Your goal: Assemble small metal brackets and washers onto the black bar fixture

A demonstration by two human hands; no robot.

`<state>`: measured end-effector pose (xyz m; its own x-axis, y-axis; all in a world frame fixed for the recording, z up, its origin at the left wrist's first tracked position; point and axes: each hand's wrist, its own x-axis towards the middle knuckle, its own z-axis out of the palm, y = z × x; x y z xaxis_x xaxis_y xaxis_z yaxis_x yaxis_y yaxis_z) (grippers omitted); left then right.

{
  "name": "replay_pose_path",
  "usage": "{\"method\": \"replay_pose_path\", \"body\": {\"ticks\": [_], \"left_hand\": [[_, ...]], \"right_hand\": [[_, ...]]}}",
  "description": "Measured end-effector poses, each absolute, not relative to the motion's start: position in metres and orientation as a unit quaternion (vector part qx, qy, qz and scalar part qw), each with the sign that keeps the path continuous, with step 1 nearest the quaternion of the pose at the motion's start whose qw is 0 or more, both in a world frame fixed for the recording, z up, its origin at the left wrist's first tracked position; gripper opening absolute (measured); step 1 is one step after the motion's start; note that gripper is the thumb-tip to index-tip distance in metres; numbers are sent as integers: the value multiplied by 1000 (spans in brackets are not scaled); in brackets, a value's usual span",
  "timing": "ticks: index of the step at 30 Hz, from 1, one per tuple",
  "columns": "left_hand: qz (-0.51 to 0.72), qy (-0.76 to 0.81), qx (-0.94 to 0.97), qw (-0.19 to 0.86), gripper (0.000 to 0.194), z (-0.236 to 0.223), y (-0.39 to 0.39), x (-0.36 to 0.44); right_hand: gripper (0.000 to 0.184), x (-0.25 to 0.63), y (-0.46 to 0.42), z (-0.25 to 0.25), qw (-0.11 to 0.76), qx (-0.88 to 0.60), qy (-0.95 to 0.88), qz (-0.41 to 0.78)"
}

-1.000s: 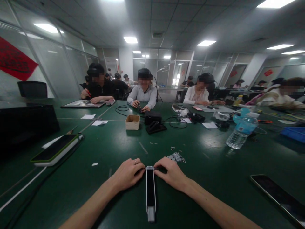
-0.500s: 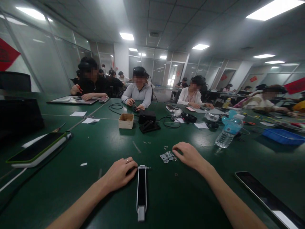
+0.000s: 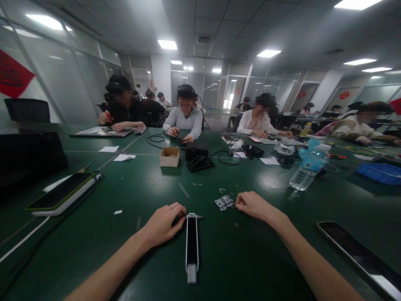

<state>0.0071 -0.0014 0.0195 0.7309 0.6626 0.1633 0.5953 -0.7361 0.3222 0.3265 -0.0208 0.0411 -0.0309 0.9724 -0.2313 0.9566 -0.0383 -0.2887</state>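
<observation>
A person's left hand pinches the left end of a slim metal rod lying across the far end of a narrow, white-edged black device on a green table. The right hand, fingers curled and thumb close to the forefinger, is beside a small pile of metal brackets, right of and beyond the device; whether it grips a part cannot be told. Small metal rings are scattered around the pile, and a single ring lies apart, right of the device. Well to the device's right are a smartphone and, farther off, a water bottle. Beyond the device, a co-worker in a light shirt sits opposite.
</observation>
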Motion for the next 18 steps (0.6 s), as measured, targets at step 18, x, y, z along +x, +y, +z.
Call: {"method": "replay_pose_path", "body": {"ticks": [18], "left_hand": [[229, 304, 922, 72, 15, 27, -12, 9]], "right_hand": [[8, 247, -45, 21, 326, -451, -824, 102]]}}
